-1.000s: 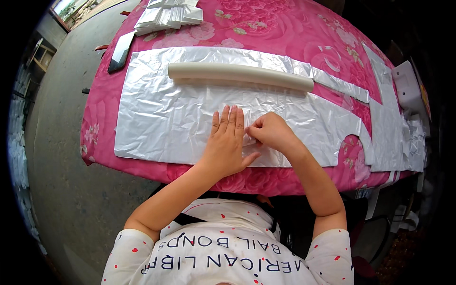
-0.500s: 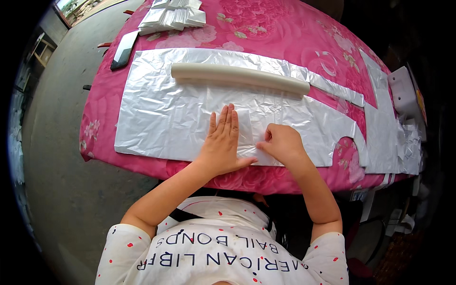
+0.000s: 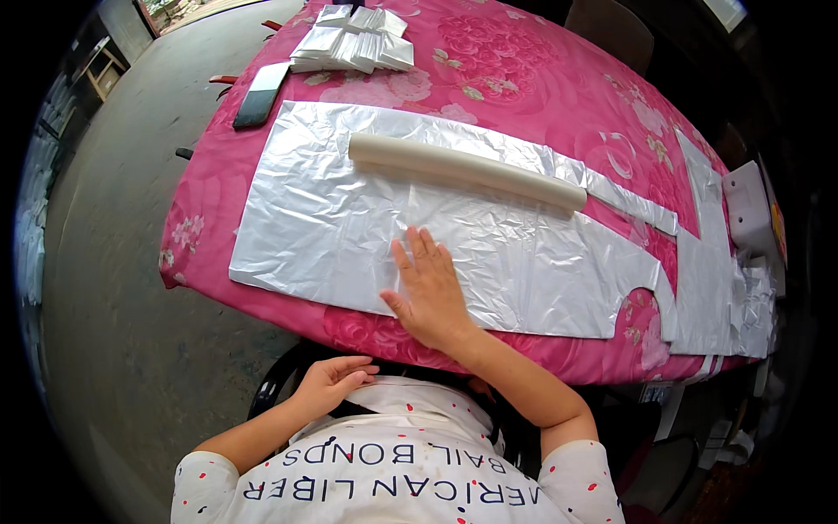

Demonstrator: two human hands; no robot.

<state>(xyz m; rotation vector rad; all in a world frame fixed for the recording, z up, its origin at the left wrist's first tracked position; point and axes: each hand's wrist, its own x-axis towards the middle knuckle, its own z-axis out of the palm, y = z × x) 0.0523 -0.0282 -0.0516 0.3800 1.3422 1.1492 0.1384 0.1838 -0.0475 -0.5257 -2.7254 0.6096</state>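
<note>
A white plastic carrier bag (image 3: 301, 210) with cut-out handles lies spread on the table, its surface creased. My right hand (image 3: 429, 293) rests palm down on the bag near its front edge, fingers spread and holding nothing. Off the table's near edge, my left hand (image 3: 333, 384) hovers in front of my waist, fingers loosely stretched and nothing seen in them. Across the far part of the bag lies a long cream-coloured rod (image 3: 467, 170), smooth and round, touched by neither hand.
A pink floral cloth (image 3: 497, 52) covers the table. At the far left are stacked folded white plastic bags (image 3: 353, 42) and a phone (image 3: 262, 94). More white plastic bags (image 3: 705, 288) lie at the right, beside a white container (image 3: 748, 205).
My left hand has lifted off the bag and drawn back to my waist. My right hand has moved left and gone from a pinch to lying flat. The whole view has shifted slightly.
</note>
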